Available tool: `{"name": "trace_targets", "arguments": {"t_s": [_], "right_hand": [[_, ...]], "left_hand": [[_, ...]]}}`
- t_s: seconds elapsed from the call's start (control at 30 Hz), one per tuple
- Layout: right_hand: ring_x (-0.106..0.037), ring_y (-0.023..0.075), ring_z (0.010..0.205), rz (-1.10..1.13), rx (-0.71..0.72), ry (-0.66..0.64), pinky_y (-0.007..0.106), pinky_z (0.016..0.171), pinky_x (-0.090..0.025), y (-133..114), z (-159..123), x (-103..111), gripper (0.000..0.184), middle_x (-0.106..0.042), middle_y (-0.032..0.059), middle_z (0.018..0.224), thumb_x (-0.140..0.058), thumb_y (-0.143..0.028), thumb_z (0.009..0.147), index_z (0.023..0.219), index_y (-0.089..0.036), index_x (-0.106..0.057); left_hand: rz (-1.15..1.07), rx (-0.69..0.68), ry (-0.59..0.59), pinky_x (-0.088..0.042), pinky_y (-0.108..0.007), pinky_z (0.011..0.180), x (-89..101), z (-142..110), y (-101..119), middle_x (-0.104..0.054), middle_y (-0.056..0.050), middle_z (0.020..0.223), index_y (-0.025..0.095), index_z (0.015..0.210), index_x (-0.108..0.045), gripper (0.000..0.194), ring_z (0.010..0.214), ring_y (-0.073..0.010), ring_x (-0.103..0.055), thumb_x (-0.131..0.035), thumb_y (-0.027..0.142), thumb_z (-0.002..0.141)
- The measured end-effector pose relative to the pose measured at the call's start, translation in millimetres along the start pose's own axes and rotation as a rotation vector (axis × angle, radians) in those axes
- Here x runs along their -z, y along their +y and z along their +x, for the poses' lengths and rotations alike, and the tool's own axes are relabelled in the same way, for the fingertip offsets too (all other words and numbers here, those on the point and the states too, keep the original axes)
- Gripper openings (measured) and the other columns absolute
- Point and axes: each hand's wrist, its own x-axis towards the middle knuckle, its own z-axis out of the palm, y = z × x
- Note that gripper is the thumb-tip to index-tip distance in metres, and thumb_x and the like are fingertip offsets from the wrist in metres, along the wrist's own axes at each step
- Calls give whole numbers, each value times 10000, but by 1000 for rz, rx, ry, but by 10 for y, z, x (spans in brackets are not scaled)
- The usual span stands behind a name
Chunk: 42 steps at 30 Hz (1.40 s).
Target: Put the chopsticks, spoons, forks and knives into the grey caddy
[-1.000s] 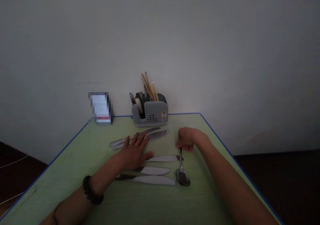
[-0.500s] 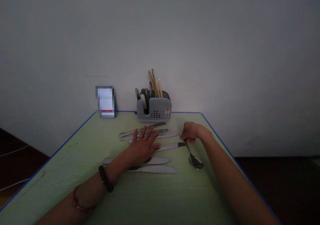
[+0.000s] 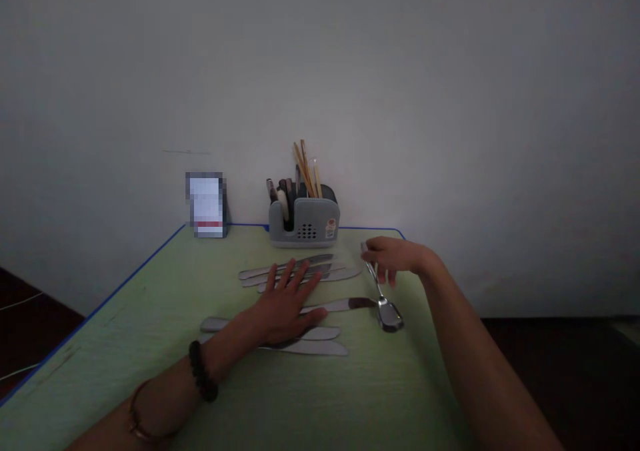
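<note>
A shiny spoon (image 3: 390,315) slants, bowl nearest the viewer, just right of the knives (image 3: 320,347), the bent right hand (image 3: 389,256) at its far end (whether gripping cannot be told), the left hand (image 3: 286,305) spreading wide, palm down, over the knives, and the right hand's fingers hanging looser than half a second earlier.

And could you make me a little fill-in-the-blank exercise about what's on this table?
The right hand touches the handle of a metal ____.
The left hand is spread over several metal ____.
In the picture, the pixelated panel stands to the ____ of the gray holder.
The tabletop is pale ____.

Missing words: spoon; knives; left; green.
</note>
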Motion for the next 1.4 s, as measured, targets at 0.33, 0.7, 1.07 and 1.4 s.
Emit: {"name": "trace_targets", "arguments": {"t_s": [0.33, 0.7, 1.07, 1.4], "right_hand": [[-654, 107, 661, 788, 674, 221, 276, 620, -585, -419, -168, -87, 172, -643, 19, 837, -547, -327, 866, 830, -187, -456], [-609, 100, 582, 656, 677, 310, 262, 589, -551, -394, -177, -42, 280, -593, -26, 650, -635, -418, 781, 835, -168, -521], [-469, 62, 465, 43, 478, 130, 196, 465, -372, -333, -414, 88, 289, -575, -12, 605, -494, -400, 851, 812, -136, -605], [-420, 105, 586, -156, 582, 155, 223, 546, -323, -301, -384, 111, 406, -550, 8, 659, -418, -441, 873, 835, -137, -684]], "left_hand": [[-656, -176, 177, -481, -354, 850, 544, -10, 95, -658, -104, 1035, 163, 1308, -408, 491, 919, -201, -619, -347, 471, 931], [-884, -88, 108, -387, -185, 422, 618, 15, 64, -578, 10, 676, 166, 792, -477, 327, 502, -86, -525, -398, 467, 892], [-723, -56, 173, -334, -186, 483, 583, 15, 0, -461, 69, 503, 158, 771, -539, 303, 475, -77, -423, -506, 447, 853], [-703, -155, 50, -354, -189, 516, 580, 6, -65, -509, 47, 573, 155, 850, -550, 374, 500, -83, -436, -339, 453, 930]]}}
